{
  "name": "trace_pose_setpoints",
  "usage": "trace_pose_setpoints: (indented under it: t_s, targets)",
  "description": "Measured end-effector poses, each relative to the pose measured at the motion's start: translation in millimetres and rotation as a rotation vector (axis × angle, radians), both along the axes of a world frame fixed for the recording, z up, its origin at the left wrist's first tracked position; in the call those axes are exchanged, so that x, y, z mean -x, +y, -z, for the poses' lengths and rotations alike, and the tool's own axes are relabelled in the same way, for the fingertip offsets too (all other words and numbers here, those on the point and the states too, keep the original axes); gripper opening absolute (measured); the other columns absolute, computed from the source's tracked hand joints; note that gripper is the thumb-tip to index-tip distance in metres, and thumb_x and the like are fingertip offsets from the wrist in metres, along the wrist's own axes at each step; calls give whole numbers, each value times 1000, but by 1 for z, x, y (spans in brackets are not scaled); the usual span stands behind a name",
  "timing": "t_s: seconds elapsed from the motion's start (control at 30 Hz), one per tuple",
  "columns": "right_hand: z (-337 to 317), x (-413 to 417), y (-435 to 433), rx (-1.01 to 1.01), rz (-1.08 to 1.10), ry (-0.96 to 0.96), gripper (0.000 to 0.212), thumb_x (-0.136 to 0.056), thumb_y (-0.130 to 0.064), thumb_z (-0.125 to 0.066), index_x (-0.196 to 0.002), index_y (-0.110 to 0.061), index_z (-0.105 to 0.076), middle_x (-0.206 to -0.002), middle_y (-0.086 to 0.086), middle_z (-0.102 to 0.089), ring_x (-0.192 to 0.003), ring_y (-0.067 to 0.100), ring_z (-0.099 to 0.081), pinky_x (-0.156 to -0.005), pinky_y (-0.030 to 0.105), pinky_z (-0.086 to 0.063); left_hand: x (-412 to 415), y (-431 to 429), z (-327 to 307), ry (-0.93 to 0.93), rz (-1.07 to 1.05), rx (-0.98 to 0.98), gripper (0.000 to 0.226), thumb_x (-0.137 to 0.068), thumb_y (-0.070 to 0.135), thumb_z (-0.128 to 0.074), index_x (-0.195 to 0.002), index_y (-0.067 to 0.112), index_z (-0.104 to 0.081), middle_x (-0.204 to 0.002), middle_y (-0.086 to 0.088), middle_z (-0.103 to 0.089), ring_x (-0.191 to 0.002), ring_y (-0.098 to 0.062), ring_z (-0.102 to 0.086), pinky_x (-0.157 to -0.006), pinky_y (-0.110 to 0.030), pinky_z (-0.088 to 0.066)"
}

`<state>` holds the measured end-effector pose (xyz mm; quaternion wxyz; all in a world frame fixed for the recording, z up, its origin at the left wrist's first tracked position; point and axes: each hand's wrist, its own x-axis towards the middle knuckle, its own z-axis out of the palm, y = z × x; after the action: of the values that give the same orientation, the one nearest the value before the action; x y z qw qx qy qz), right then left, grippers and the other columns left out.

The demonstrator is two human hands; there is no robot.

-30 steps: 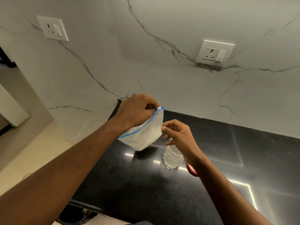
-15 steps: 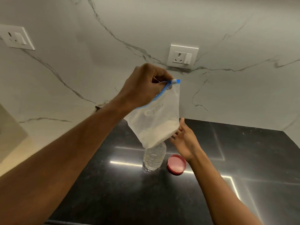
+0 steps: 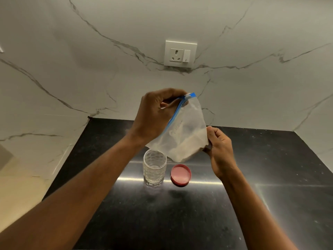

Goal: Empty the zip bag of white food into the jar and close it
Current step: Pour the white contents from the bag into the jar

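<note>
Left hand [image 3: 155, 116] grip clamped on the zip bag [image 3: 185, 136] blue zipper edge, right hand [image 3: 219, 150] pinching its 3 o'clock corner, above the open jar [image 3: 154, 167]; red lid [image 3: 180, 175] just beside on the bench [image 3: 270, 195].

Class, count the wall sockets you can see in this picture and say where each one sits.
1: the wall socket is on the marble wall, above the raised zip bag. Others may lie outside the frame.

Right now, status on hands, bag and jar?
Left hand pinching zip bag at blue seal; right hand gripping its lower corner. Jar open, almost empty; red lid beside it. Nothing blocking.
</note>
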<state>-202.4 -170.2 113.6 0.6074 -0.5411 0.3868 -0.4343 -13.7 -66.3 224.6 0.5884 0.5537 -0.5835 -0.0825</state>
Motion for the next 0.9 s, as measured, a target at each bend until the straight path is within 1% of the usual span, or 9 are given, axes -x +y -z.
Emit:
trace_pose_setpoints:
  t_s: [0.13, 0.23, 0.33, 0.4, 0.47, 0.57, 0.73, 0.8, 0.9]
  targets:
    - [-11, 1, -2, 164, 87, -37, 22, -107, -34, -56, -99, -16, -66, -91, 4, -67, -81, 21, -62, -69, 35, -55, 6, -2, 21, 142, -15, -34, 17, -103, 5, -61, -118, 5, -71, -97, -7, -77, -91, -24, -76, -84, -46, -64]
    - [-14, 6, -6, 191, 113, -80, 23, -95, -40, -68, -101, -18, -67, -85, -8, -71, -76, 10, -65, -67, 26, -57, 10, -4, 31, 226, 17, -65, 20, -107, 2, -51, -122, 4, -64, -97, -14, -76, -88, -28, -75, -80, -43, -65]
    - [-2, 15, -12, 24, 39, -104, 37, -84, -46, -75, -105, -15, -71, -91, -3, -77, -83, 15, -73, -74, 35, -61, 15, -9, 33, 270, 53, -69, 20, -108, 2, -49, -119, 7, -65, -93, 0, -78, -88, -15, -76, -82, -31, -63]
    - [13, 20, -13, -133, -18, -140, 44, -83, -48, -77, -110, -13, -74, -103, 5, -77, -99, 23, -75, -83, 42, -63, 20, -16, 34, 248, 66, -82, 22, -108, 1, -49, -117, 13, -65, -87, 10, -75, -82, -4, -72, -77, -22, -59]
    - [27, 23, -12, -266, -19, -187, 44, -89, -40, -76, -121, -10, -73, -117, 11, -74, -116, 29, -71, -92, 47, -61, 26, -22, 32, 205, 70, -91, 25, -107, -1, -49, -116, 16, -65, -89, 11, -70, -77, 0, -66, -74, -19, -57]
    - [40, 24, -8, -355, -58, -200, 35, -99, -28, -68, -131, -15, -70, -130, 10, -73, -124, 28, -68, -99, 51, -58, 30, -30, 26, 157, 100, -95, 26, -107, -2, -47, -118, 16, -62, -98, 9, -68, -83, 4, -67, -80, -18, -58]
    - [39, 17, -1, -311, -180, -176, 28, -100, -42, -64, -123, -30, -76, -128, 4, -75, -120, 21, -71, -96, 50, -60, 26, -38, 22, 228, 128, -117, 22, -109, 2, -48, -125, 9, -62, -96, 5, -69, -82, 2, -70, -76, -20, -60]
    - [37, 15, -3, -330, -144, -224, 28, -102, -41, -62, -120, -28, -77, -126, 6, -76, -118, 24, -72, -91, 47, -62, 25, -38, 23, 270, 138, -118, 23, -109, 3, -48, -128, 4, -61, -92, 5, -71, -80, -1, -72, -73, -20, -59]
    - [37, 17, -10, -318, -29, -243, 20, -100, -26, -66, -112, -16, -78, -119, 12, -77, -116, 33, -72, -85, 43, -63, 24, -37, 25, 298, 157, -122, 22, -109, 4, -48, -126, 8, -61, -90, 8, -73, -80, -1, -73, -73, -21, -60]
